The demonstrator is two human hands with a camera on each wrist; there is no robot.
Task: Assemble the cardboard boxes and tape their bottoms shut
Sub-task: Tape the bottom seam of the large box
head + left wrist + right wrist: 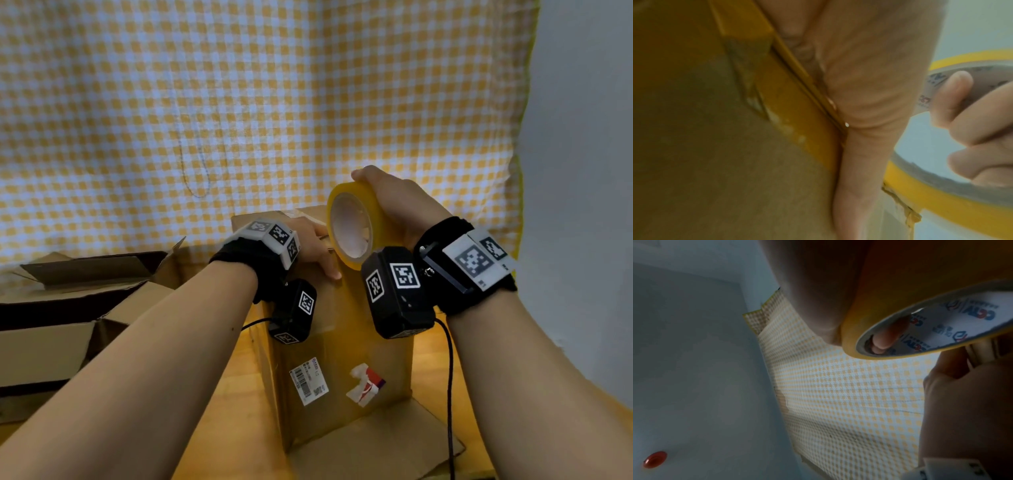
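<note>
Box (342, 349) stood upside down on the table (236, 363), bottom flaps up; left hand (310, 245) lay flat on them, fingers straight. Right hand (399, 205) gripped the tape roll (352, 224) just above the near edge. Best to keep the flaps pressed flush and run the tape straight along the seam.

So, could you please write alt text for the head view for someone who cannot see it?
The right hand grips a yellow roll of packing tape above an upright brown cardboard box, while the left hand rests on the box's top. Open brown cardboard boxes lie to the left, before a yellow and white checked cloth.
</note>
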